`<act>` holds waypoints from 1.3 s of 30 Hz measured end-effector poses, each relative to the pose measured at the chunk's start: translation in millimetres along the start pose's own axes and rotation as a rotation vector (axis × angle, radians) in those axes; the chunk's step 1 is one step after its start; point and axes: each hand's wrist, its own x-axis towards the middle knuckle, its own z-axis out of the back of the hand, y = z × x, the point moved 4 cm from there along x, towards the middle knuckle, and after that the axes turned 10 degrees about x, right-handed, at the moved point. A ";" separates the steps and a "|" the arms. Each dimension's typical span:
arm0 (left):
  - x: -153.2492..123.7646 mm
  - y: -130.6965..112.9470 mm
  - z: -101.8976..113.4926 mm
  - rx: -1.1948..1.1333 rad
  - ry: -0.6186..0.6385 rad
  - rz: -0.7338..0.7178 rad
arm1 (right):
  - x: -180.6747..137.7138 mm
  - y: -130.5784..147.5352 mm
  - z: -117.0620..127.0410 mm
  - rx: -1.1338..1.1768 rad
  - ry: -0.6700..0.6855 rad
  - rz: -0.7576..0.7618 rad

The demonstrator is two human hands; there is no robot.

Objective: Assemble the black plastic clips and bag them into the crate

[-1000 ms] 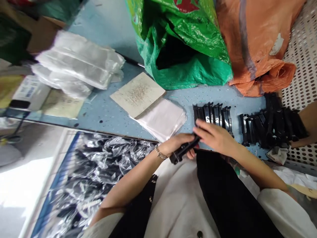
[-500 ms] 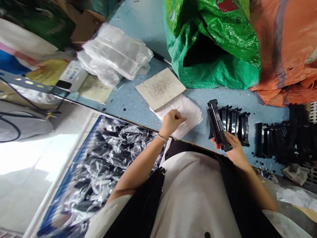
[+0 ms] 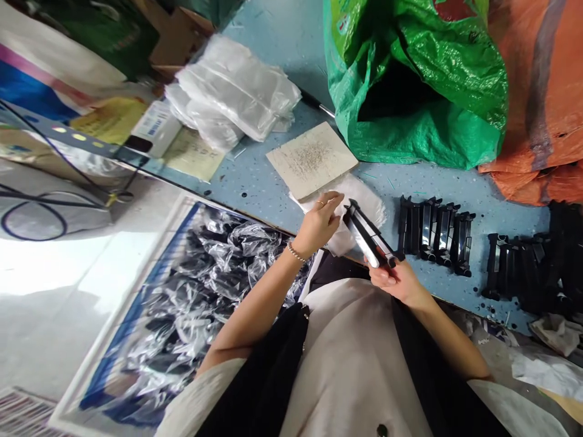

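My right hand (image 3: 395, 279) grips a long black plastic part (image 3: 368, 234) by its near end, the part tilted up and to the left. My left hand (image 3: 319, 221) pinches the top sheet of a stack of clear plastic bags (image 3: 370, 204), its fingers right beside the far tip of the black part. A row of matching black parts (image 3: 435, 233) stands on the blue table (image 3: 255, 176) just right of my hands. More of them lie in a pile (image 3: 528, 264) further right.
A green woven sack (image 3: 419, 79) gapes open at the back, with an orange sack (image 3: 544, 91) beside it. A grey card (image 3: 312, 159) and bundles of clear bags (image 3: 237, 97) lie to the left. Below the table edge a crate (image 3: 191, 291) holds bagged black parts.
My right hand has swung the black part leftward, toward the bag stack. My left hand has lifted its fingers on the top bag. The view has shifted a little to the left.
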 end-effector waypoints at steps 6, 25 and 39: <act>-30.2 -46.7 2.9 0.025 -0.077 -0.299 | 22.1 8.5 -6.7 0.107 0.074 0.034; -75.8 -100.3 -9.7 -0.168 -0.095 -0.494 | -4.2 16.5 7.7 -0.539 -0.457 0.564; -191.8 55.6 126.9 0.488 0.345 0.411 | 21.9 3.7 -56.8 -1.182 -0.116 0.387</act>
